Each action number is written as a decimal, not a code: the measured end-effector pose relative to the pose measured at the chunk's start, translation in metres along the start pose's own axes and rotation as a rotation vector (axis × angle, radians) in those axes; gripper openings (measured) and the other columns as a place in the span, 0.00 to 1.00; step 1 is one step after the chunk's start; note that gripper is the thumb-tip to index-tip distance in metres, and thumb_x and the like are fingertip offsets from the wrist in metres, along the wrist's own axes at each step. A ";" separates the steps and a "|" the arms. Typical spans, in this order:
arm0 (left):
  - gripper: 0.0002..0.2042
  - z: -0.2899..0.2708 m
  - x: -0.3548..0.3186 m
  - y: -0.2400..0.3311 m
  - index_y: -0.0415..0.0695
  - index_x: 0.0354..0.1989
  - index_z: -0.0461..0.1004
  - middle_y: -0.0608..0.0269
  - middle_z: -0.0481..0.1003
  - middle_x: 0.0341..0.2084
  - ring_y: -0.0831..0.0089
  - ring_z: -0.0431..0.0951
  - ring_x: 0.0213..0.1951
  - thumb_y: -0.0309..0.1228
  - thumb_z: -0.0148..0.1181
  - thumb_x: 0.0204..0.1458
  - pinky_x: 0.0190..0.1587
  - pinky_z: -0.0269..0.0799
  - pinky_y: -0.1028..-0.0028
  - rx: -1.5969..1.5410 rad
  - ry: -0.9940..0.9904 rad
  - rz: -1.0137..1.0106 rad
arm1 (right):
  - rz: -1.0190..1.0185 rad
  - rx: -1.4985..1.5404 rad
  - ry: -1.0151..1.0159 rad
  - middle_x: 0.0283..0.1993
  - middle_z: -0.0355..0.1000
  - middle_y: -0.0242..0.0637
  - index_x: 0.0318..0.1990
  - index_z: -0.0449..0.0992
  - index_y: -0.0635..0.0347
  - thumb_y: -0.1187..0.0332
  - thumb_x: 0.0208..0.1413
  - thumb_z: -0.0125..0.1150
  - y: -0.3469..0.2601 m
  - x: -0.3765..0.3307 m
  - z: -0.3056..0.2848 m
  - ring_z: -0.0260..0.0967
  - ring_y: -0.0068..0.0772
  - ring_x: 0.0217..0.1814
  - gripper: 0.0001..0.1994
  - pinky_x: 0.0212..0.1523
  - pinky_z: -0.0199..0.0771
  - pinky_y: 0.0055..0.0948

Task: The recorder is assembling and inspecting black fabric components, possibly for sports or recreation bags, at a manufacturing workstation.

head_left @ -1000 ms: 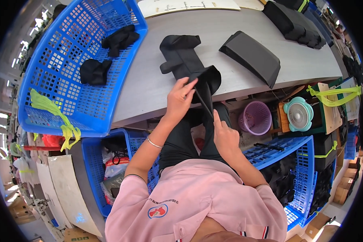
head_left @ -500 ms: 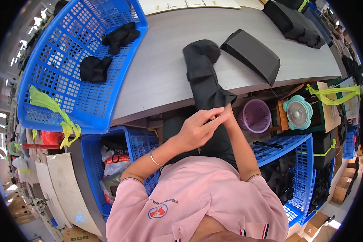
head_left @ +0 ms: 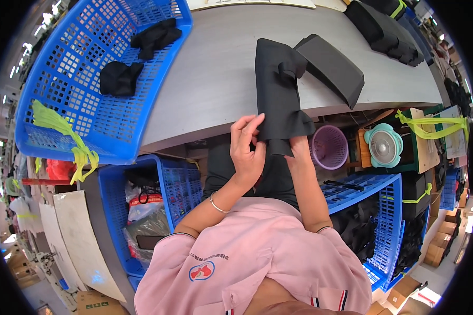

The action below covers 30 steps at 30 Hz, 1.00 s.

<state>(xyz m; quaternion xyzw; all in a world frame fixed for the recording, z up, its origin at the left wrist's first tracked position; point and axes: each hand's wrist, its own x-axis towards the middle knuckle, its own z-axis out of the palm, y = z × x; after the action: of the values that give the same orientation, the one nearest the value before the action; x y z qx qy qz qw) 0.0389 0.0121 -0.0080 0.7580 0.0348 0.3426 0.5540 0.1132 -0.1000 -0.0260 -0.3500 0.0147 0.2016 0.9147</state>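
A long black fabric piece lies spread from the table top over its front edge, with curled flaps along its right side. At its near left edge is my left hand, fingers bent and fingertips touching the cloth. My right hand grips the near right end, its fingers partly hidden beneath the fabric. Just beyond, to the right, a stack of flat black pieces rests on the table, partly overlapped by the held piece.
A blue basket with two black cloth pieces stands at left. Another blue basket holds plastic bags below. Under the table on the right are a purple bin, a turquoise fan and a blue crate. More black stacks lie far right.
The fabric has gone from folded and narrow to opened out wider and flatter. My hands, together before, are now apart, the left at the fabric's left edge.
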 end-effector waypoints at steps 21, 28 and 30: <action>0.28 0.003 -0.001 0.030 0.44 0.49 0.81 0.60 0.73 0.47 0.75 0.77 0.38 0.06 0.55 0.38 0.33 0.74 0.78 -0.091 0.009 0.030 | 0.043 0.191 -0.053 0.45 0.76 0.40 0.52 0.73 0.62 0.60 0.65 0.52 0.012 -0.004 -0.012 0.78 0.34 0.41 0.16 0.37 0.84 0.30; 0.25 -0.001 -0.001 0.030 0.42 0.50 0.81 0.62 0.73 0.46 0.78 0.74 0.35 0.09 0.60 0.41 0.34 0.71 0.80 -0.042 -0.055 0.038 | 0.046 -0.003 0.144 0.44 0.76 0.39 0.52 0.73 0.60 0.55 0.65 0.51 0.013 -0.001 -0.010 0.78 0.34 0.41 0.18 0.37 0.84 0.31; 0.25 -0.002 -0.003 0.030 0.42 0.50 0.81 0.62 0.73 0.46 0.78 0.74 0.36 0.09 0.61 0.41 0.34 0.71 0.79 -0.033 -0.064 0.023 | 0.078 -0.051 0.207 0.44 0.76 0.38 0.52 0.73 0.59 0.51 0.67 0.48 0.015 0.000 -0.011 0.78 0.34 0.41 0.20 0.36 0.84 0.31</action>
<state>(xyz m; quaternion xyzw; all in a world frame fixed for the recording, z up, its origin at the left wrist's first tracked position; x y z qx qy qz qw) 0.0256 0.0007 0.0161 0.7597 0.0027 0.3254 0.5630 0.1085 -0.0969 -0.0436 -0.3912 0.1175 0.2001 0.8906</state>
